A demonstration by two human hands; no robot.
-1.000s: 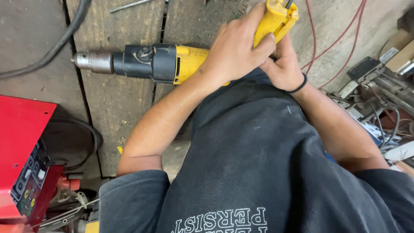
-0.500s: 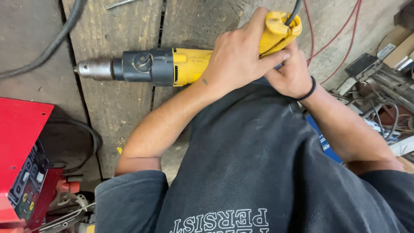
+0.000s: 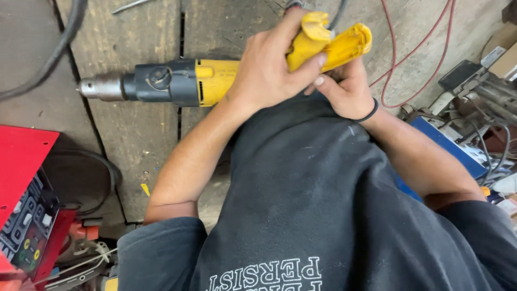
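Your left hand (image 3: 269,70) is clamped over the rear of the yellow and black power drill (image 3: 210,81), fingers wrapped across the top of its yellow handle (image 3: 328,46), and your right hand (image 3: 347,91) is closed on the underside of that same handle, so both hands sit together on the tool, touching each other at the fingertips. A thin black band (image 3: 370,114) circles your right wrist. The drill lies level, just above the planks of the wooden worktop (image 3: 140,140), toward its far edge, with the silver chuck (image 3: 99,87) pointing to your left and the handle tipped up toward the far right. You cannot tell whether the body rests on the boards or is lifted off them. A dark cable (image 3: 336,11) leaves the handle's end and runs off past the far edge. A thick grey cable (image 3: 48,59) crosses the far left corner, and a thin red wire (image 3: 401,56) loops over the boards to the right of your hands. At the near left edge stands a red machine (image 3: 24,178) with a panel of switches. To the right, well apart from the drill, lies a heap of metal parts and wires (image 3: 479,102) beside a blue case (image 3: 447,148). Your dark grey shirt (image 3: 323,205) fills the near side of the view.
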